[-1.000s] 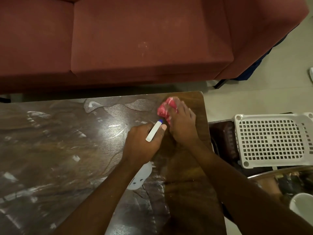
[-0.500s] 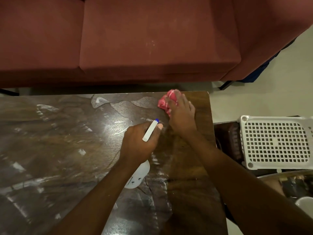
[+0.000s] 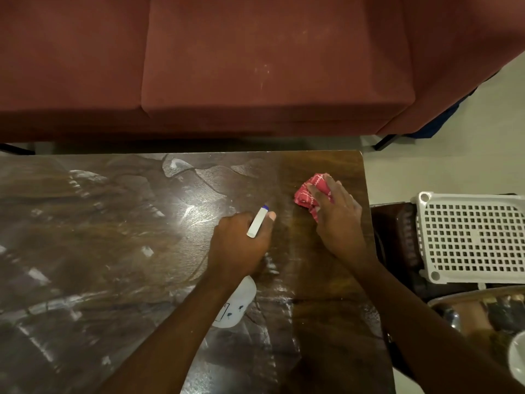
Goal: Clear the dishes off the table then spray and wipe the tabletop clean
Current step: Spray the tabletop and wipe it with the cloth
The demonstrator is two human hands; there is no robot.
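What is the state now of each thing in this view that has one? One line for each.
left hand: grips the spray bottle.
spray bottle: held over the tabletop, nozzle toward the sofa.
right hand: presses the red cloth, fingers spread.
red cloth: crumpled, on the tabletop near its right end.
tabletop: whitish smears on left and middle; right strip plainer.
white basket: beside the table, perforated face up.

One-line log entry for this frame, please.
step: wipe | left hand: grips spray bottle | right hand: presses red cloth on tabletop, near far right corner | white basket: off table, right
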